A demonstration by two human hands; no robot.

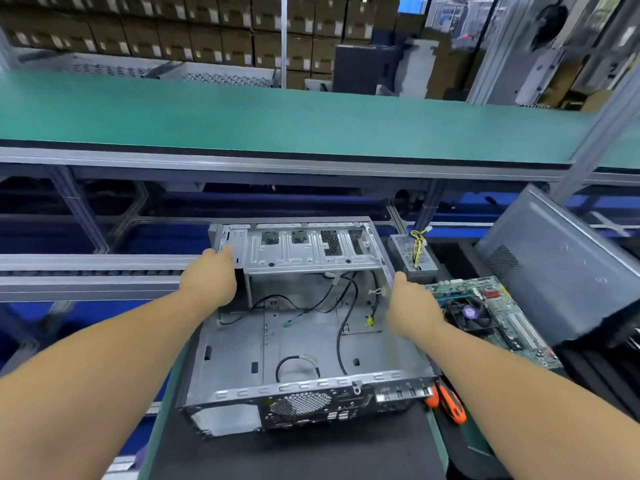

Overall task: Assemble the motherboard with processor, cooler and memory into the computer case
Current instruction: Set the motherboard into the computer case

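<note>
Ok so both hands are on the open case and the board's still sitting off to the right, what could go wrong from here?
1. Loose cables sprawl across the floor of the case; the motherboard could trap or pinch them when it goes in.
2. The board lies bare beside the case under the leaning side panel; if the panel slips, it could hit the cooler.
3. The left hand and right hand are on sheet-metal edges, which may cut.

The dark-matted, green-edged counter (346,455) carries an open grey sheet-metal computer case (298,344). Just right of the case lie a green motherboard with black cooler fan (485,317), an orange-handled screwdriver (452,405) and a leaning grey side panel (561,268). Beyond the case's far right corner sits a perforated silver power supply box (412,252).
</note>
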